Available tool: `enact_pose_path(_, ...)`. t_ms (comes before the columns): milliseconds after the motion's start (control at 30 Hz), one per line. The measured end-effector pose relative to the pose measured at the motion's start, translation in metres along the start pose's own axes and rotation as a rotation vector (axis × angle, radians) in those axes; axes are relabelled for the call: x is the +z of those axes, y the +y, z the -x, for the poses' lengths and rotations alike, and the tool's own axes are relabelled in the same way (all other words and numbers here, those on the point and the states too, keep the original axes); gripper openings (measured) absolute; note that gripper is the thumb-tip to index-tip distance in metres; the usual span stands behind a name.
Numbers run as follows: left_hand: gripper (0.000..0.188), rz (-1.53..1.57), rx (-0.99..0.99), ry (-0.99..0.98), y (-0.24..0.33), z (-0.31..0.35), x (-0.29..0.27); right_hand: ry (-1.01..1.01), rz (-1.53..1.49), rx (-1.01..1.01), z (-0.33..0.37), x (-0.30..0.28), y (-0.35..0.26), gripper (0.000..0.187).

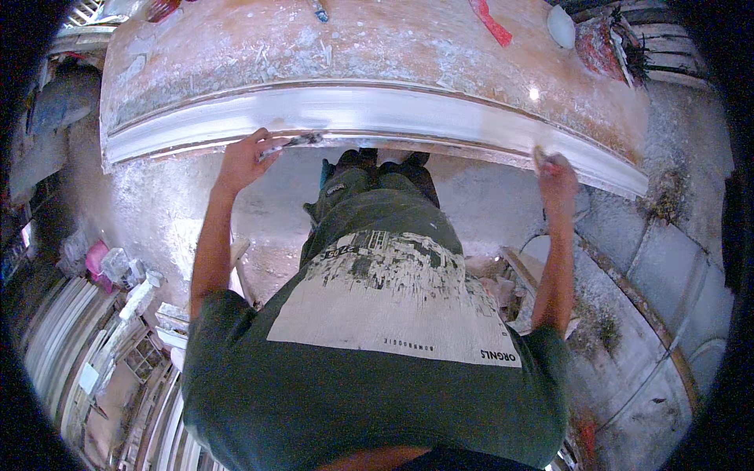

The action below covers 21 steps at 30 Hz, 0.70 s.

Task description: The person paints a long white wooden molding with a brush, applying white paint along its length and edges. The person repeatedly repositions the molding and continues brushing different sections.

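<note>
A long white strip of moulding [377, 107] lies along the near edge of the workbench, with a smooth, shiny, wet-looking face. At its left part, my left hand [250, 157] is closed round a slim tool [305, 139] with a smeared dark and whitish end. The tool points right along the strip's near edge; its exact kind is unclear. Farther right, my right hand [558, 177] is closed at the near edge of the strip, thumb side up. A small tan piece shows at its top, too blurred to name.
The orange-brown workbench [236, 43] is covered in white residue and scraps. Toward its far side lie a red strip [492, 23], a blue-handled tool [320, 11] and a white bowl-like piece [561, 28]. Stacked white mouldings [67, 337] stand at lower left; a curved frame [652, 314] lies right.
</note>
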<state>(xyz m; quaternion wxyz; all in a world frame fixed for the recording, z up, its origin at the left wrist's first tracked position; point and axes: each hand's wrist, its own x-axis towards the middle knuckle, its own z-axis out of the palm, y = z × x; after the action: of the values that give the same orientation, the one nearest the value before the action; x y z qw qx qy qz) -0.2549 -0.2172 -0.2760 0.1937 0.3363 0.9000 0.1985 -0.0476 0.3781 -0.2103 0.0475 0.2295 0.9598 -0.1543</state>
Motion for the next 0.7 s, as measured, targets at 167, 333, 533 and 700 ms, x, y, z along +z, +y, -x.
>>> enact_pose_path(167,0.042,-0.244,0.135,-0.219,0.001,-0.021,-0.024,0.389,-0.281,0.268,0.034,-0.021,0.024,0.014)
enact_pose_path(333,0.041,-0.178,0.299,-0.231,0.057,-0.066,0.018,0.405,-0.146,0.269,0.054,0.020,0.004,0.011)
enact_pose_path(533,0.042,-0.182,0.347,-0.250,0.022,-0.059,0.003,0.435,-0.354,0.308,0.080,0.011,0.006,0.016)
enact_pose_path(700,0.045,-0.168,0.210,-0.369,-0.043,-0.025,-0.033,0.476,-0.483,0.484,0.116,0.020,0.036,0.017)
